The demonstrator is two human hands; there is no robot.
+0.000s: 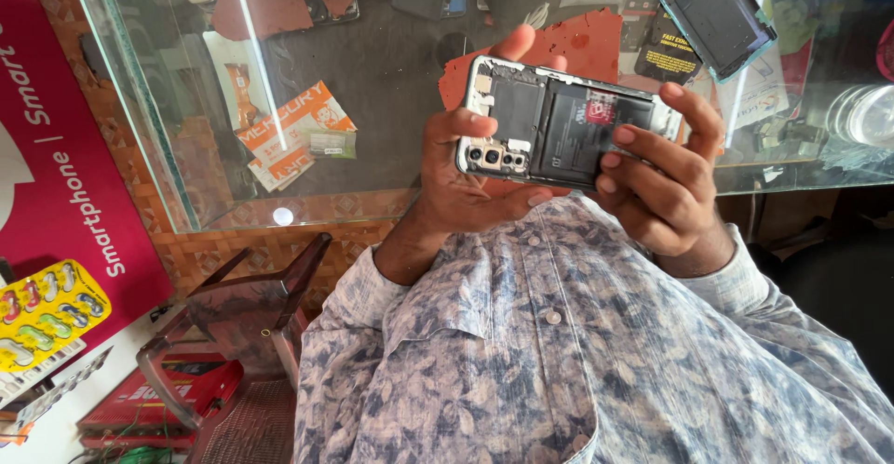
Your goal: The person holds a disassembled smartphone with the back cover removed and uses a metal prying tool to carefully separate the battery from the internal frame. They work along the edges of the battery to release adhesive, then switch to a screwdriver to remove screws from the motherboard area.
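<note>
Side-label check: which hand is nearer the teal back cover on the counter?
Right: the right hand sits just below the teal back cover; the left hand is farther, across the opened phone.

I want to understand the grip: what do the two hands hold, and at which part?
Both hold one opened smartphone, back cover off. The left hand grips the camera end; the right hand's fingers wrap the other end.

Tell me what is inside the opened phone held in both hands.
The opened phone shows a black battery with a red label, camera lenses at one end and a metal frame. The left hand and right hand cover its edges; the screen side faces away, unseen.
</note>
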